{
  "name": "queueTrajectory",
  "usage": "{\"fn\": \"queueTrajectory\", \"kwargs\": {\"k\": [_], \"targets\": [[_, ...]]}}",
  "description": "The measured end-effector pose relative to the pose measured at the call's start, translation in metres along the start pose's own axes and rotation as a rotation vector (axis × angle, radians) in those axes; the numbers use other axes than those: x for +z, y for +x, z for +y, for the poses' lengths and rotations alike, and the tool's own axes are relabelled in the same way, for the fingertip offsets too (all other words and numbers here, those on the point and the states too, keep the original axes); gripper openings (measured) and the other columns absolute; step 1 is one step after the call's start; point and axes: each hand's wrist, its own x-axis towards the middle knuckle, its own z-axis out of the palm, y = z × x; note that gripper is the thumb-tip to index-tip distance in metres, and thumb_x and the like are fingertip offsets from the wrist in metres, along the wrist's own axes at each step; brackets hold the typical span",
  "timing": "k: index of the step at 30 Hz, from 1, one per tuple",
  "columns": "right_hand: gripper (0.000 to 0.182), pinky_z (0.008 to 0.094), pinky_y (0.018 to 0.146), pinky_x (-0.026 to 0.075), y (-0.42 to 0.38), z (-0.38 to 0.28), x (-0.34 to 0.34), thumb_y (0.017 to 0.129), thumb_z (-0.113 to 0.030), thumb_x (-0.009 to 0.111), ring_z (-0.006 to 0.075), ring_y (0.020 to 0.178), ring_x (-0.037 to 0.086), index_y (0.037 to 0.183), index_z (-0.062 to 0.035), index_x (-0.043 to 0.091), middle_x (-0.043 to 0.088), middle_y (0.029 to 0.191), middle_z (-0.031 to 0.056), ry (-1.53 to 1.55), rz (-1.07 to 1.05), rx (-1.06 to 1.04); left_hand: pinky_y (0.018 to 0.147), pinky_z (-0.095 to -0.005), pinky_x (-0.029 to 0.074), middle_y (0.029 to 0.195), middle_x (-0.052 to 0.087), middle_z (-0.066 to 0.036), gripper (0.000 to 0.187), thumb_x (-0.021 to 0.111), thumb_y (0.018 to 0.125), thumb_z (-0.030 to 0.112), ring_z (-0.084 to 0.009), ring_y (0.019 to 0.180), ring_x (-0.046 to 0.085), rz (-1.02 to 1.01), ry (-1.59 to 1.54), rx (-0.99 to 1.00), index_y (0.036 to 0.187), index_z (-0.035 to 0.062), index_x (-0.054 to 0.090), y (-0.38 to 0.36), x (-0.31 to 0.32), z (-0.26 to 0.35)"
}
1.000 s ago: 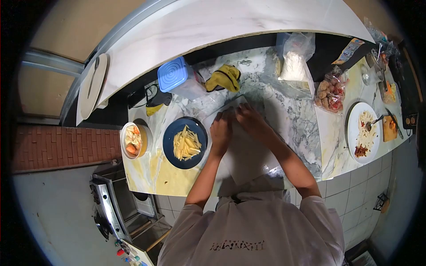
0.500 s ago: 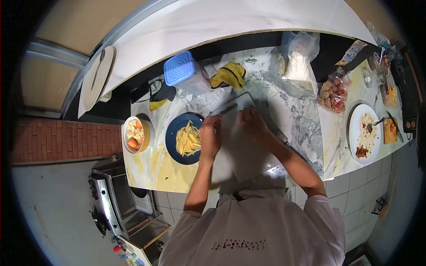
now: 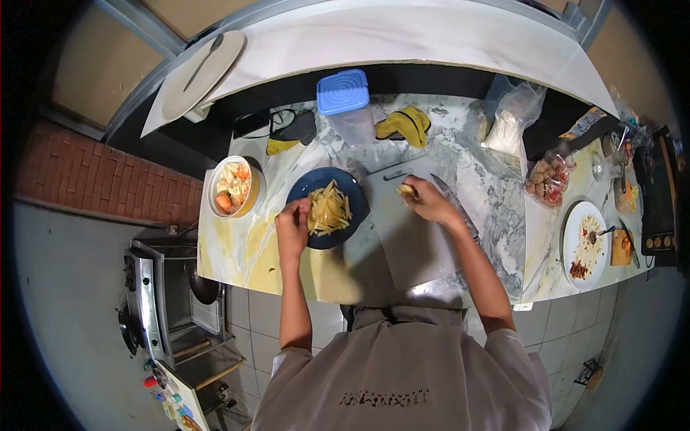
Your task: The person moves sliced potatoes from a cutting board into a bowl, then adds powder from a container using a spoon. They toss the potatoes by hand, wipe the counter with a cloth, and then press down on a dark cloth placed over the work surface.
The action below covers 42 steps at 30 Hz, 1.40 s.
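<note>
My left hand [image 3: 292, 225] is closed at the left rim of a dark blue plate [image 3: 351, 185], its fingertips close to the fries. The plate bears a heap of raw-looking potato sticks [image 3: 329, 208]. Over the white cutting board [image 3: 413, 248], my right hand [image 3: 430, 201] is closed on a few pale yellow potato sticks [image 3: 407, 191]. Just right of that hand lies a kitchen knife [image 3: 458, 206] along the board's right side. A small dark-handled utensil [image 3: 397, 174] rests at the far end of the board.
To the left stands a bowl of cut vegetables [image 3: 234, 188]. Along the back are a blue-lidded container [image 3: 343, 97], a yellow cloth-like item [image 3: 405, 127] and a bag of white powder [image 3: 507, 129]. A food-smeared white plate [image 3: 586, 244] and bagged produce [image 3: 550, 178] are on the right.
My hands have moved apart: the left from the board to the plate's left rim, the right slightly away with potato sticks now showing in it. The plate sits nearer the board. The camera view has shifted.
</note>
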Motion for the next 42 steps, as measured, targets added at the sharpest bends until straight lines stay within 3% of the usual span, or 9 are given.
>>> {"fn": "queueTrajectory", "kwargs": {"k": [5, 9, 11, 15, 17, 28, 31, 40, 42], "targets": [[0.022, 0.0421, 0.08, 0.048, 0.028, -0.048, 0.045, 0.088, -0.009, 0.057, 0.0371, 0.092, 0.063, 0.108, 0.0006, 0.056, 0.065, 0.101, 0.0205, 0.174, -0.055, -0.171, 0.064, -0.0312, 0.051, 0.086, 0.067, -0.018, 0.01, 0.062, 0.086, 0.003, -0.025, 0.07, 0.066, 0.038, 0.136, 0.075, 0.094, -0.0021, 0.065, -0.001, 0.004, 0.012], [0.033, 0.0416, 0.089, 0.047, 0.032, -0.048, 0.068, 0.089, -0.008, 0.056, 0.039, 0.101, 0.06, 0.121, 0.0015, 0.055, 0.063, 0.109, 0.0246, -0.052, 0.022, -0.256, 0.064, -0.0297, 0.05, 0.076, 0.068, -0.014, 0.009, 0.061, 0.088, 0.005, -0.0201, 0.066, 0.065, 0.037, 0.069, 0.07, 0.095, -0.0019, 0.063, 0.001, 0.009, 0.009], [0.034, 0.0352, 0.083, 0.052, 0.03, -0.027, 0.059, 0.088, 0.002, 0.053, 0.0274, 0.096, 0.066, 0.122, 0.0045, 0.055, 0.064, 0.112, 0.0217, -0.139, 0.137, -0.337, 0.064, -0.0294, 0.05, 0.078, 0.068, -0.014, 0.01, 0.06, 0.088, 0.004, -0.0199, 0.067, 0.065, 0.011, 0.046, 0.044, 0.096, -0.0017, 0.063, 0.002, 0.009, 0.007], [0.033, 0.0407, 0.085, 0.048, -0.01, -0.029, 0.003, 0.082, 0.003, 0.055, 0.0364, 0.098, 0.061, 0.115, 0.0026, 0.057, 0.062, 0.106, 0.0224, -0.371, 0.143, 0.002, 0.06, -0.0311, 0.049, 0.085, 0.066, -0.016, 0.011, 0.061, 0.087, 0.007, -0.023, 0.068, 0.065, -0.06, -0.062, 0.168, 0.096, 0.0007, 0.065, 0.0, 0.012, 0.017], [0.027, 0.0455, 0.094, 0.045, -0.024, 0.008, -0.008, 0.084, -0.005, 0.055, 0.0432, 0.113, 0.051, 0.11, 0.0015, 0.059, 0.057, 0.115, 0.0269, -0.39, 0.207, -0.043, 0.06, -0.031, 0.049, 0.084, 0.066, -0.015, 0.011, 0.063, 0.086, 0.006, -0.0225, 0.068, 0.064, -0.108, -0.089, 0.201, 0.096, 0.0008, 0.066, -0.002, 0.022, 0.021], [0.03, 0.0467, 0.089, 0.046, -0.019, 0.039, 0.017, 0.081, -0.004, 0.06, 0.0465, 0.105, 0.053, 0.11, 0.0016, 0.053, 0.05, 0.118, 0.0302, -0.444, 0.216, -0.042, 0.073, -0.0383, 0.053, 0.101, 0.062, -0.016, 0.032, 0.067, 0.076, -0.001, -0.0307, 0.084, 0.065, -0.456, -0.12, 0.289, 0.107, 0.0035, 0.062, -0.028, 0.099, 0.066], [0.026, 0.0474, 0.085, 0.047, -0.022, 0.045, 0.024, 0.081, -0.001, 0.057, 0.0461, 0.1, 0.055, 0.107, 0.003, 0.053, 0.051, 0.114, 0.0311, -0.487, 0.233, -0.064, 0.075, -0.0431, 0.053, 0.106, 0.06, -0.016, 0.032, 0.064, 0.078, 0.001, -0.0354, 0.089, 0.063, -0.305, 0.018, 0.602, 0.11, 0.0043, 0.061, -0.031, 0.141, 0.045], [0.011, 0.0506, 0.07, 0.043, -0.039, 0.048, 0.015, 0.08, 0.002, 0.056, 0.0486, 0.084, 0.052, 0.089, 0.0015, 0.049, 0.052, 0.095, 0.0278, -0.394, 0.356, -0.175, 0.076, -0.0468, 0.05, 0.098, 0.054, -0.018, 0.023, 0.053, 0.078, -0.002, -0.0384, 0.095, 0.057, -0.294, 0.137, 0.547, 0.1, 0.0036, 0.055, -0.036, 0.169, 0.042], [0.027, 0.05, 0.077, 0.047, -0.045, 0.045, 0.012, 0.081, 0.0, 0.055, 0.046, 0.091, 0.055, 0.107, 0.0012, 0.05, 0.053, 0.106, 0.0295, -0.441, 0.232, -0.074, 0.075, -0.0468, 0.05, 0.097, 0.054, -0.017, 0.025, 0.053, 0.077, -0.002, -0.0379, 0.094, 0.056, -0.306, 0.162, 0.513, 0.1, 0.0044, 0.055, -0.039, 0.162, 0.048]]}}
